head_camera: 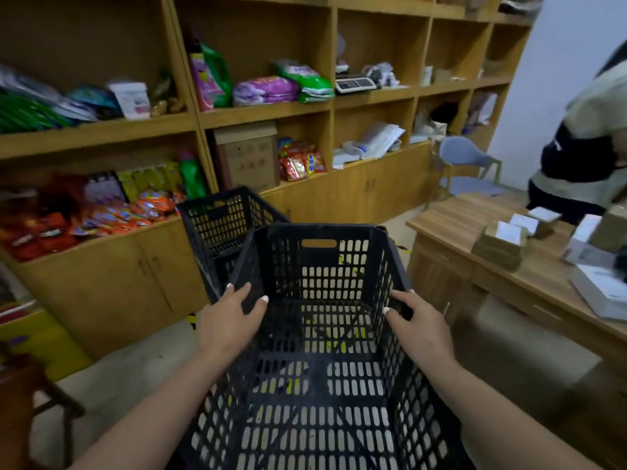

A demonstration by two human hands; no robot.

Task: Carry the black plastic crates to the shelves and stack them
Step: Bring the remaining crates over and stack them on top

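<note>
Gripping the nearer black crate (319, 351) by its side rims, both hands were in the head view, the only view. The left hand (230, 317) curled over the left rim, thumb inside and fingers outside; the right hand (419, 329) curled over the right rim in the same way. Both forearms ran up from the near edge of the frame along the crate's sides.

The held crate was empty, its perforated floor and walls showing the floor below through the slots. It sat centre-near, tilted slightly away. A second black crate (220, 222) stood just beyond it to the far left, next to the base cabinets of the wooden shelves (264, 111); the two overlapped in the picture, and contact could not be told.

The shelves spanned the far side, left to right, holding snack packets (300, 162), a cardboard box (249, 156), detergent bottles (212, 78) and a scale (354, 83). A wooden desk (451, 225) stood at right with small parcels (502, 240) on it. Another person (587, 144) stood at far right, beside a blue chair (466, 161).
</note>
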